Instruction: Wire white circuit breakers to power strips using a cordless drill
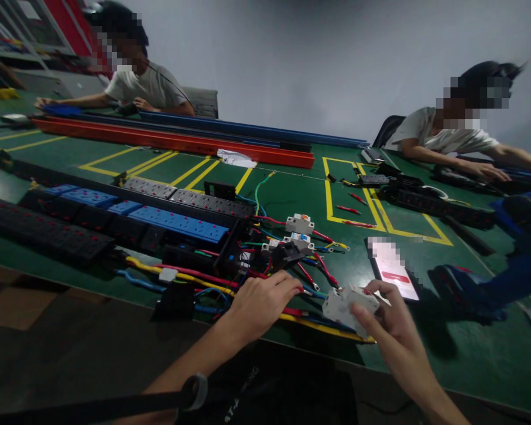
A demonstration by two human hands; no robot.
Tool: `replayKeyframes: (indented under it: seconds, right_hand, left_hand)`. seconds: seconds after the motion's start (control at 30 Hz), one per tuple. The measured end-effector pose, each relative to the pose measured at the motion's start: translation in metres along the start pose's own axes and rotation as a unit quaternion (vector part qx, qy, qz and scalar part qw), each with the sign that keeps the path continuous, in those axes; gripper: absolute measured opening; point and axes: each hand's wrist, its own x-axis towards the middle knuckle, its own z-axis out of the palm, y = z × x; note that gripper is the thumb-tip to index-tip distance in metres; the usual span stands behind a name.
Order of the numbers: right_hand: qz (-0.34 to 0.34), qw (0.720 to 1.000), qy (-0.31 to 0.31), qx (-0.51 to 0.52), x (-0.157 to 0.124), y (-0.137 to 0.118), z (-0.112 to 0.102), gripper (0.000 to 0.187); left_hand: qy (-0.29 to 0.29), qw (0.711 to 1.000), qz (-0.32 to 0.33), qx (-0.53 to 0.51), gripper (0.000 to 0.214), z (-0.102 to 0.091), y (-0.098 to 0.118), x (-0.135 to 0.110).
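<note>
My right hand [392,321] grips a white circuit breaker [347,306] just above the near edge of the green table [292,195]. My left hand [259,304] is closed in a pinch, its fingertips holding the end of a red wire [307,291] pointed toward the breaker. A tangle of red, yellow, blue and green wires [212,277] runs from the hand to a black power strip housing [190,236] with blue socket modules. Two more white breakers [300,224] lie just beyond the hands.
A phone [393,268] lies right of the breakers. Long red [172,140] and blue [248,127] channels lie across the far table. Two other people sit at the far left [137,82] and far right [451,133]. Black strips and a blue object [513,260] crowd the right.
</note>
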Motion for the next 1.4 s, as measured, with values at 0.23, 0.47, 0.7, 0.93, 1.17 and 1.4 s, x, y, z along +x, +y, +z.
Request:
replayKeyframes:
  seconds: [0.23,0.47,0.7,0.93,1.17,1.4]
  right_hand:
    - [0.093,0.990,-0.025,0.105,0.008,-0.009,0.017,0.047]
    - [0.127,0.978,-0.035,0.161,0.012,-0.004,0.023,0.045]
    - [0.118,0.983,-0.050,0.132,0.013,-0.005,0.024,0.047]
    - [0.079,0.994,-0.052,0.053,0.015,-0.005,0.024,0.048]
    - [0.047,0.997,-0.049,0.029,0.015,-0.002,0.031,0.043]
    - [0.061,0.993,-0.076,0.059,0.023,0.002,0.028,0.043]
  left_hand:
    - [0.020,0.999,0.037,-0.013,0.026,0.003,-0.003,-0.002]
    - [0.011,0.999,0.023,-0.021,0.026,0.001,-0.001,-0.001]
    - [0.012,0.999,0.040,-0.013,0.025,0.005,-0.004,-0.003]
    - [0.025,0.998,0.057,-0.016,0.027,0.009,-0.006,-0.001]
    - [0.009,0.997,0.081,-0.013,0.028,0.010,-0.008,-0.001]
    - [0.023,0.997,0.078,-0.018,0.027,0.006,-0.006,-0.001]
